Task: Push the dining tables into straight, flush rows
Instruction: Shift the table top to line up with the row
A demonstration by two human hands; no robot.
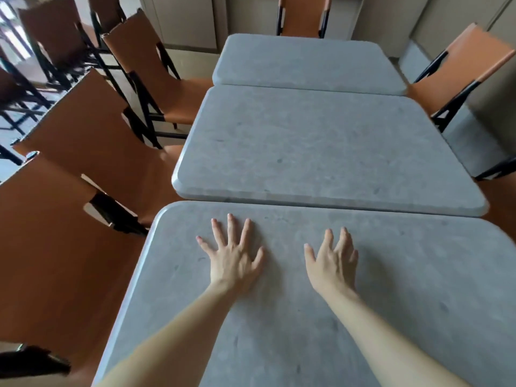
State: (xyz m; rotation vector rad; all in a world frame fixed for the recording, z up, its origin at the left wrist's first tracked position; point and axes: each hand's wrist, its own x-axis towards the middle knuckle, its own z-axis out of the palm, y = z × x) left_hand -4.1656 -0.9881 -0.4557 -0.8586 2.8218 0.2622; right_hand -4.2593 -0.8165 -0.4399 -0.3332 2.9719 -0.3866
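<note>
Orange chairs (92,141) stand along the left side of three grey tables set end to end. The left hand (233,261) lies flat with its grip wide open, fingers spread, on the near table (418,289), and the right hand (332,261) rests beside it, fingers straight, holding nothing. The middle table (321,146) touches the near one but sits shifted and slightly askew; the far table (304,62) lies just beyond it, with another orange chair (458,68) at the right.

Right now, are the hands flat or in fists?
Flat. Left hand and right hand lie on the table, fingers spread.
</note>
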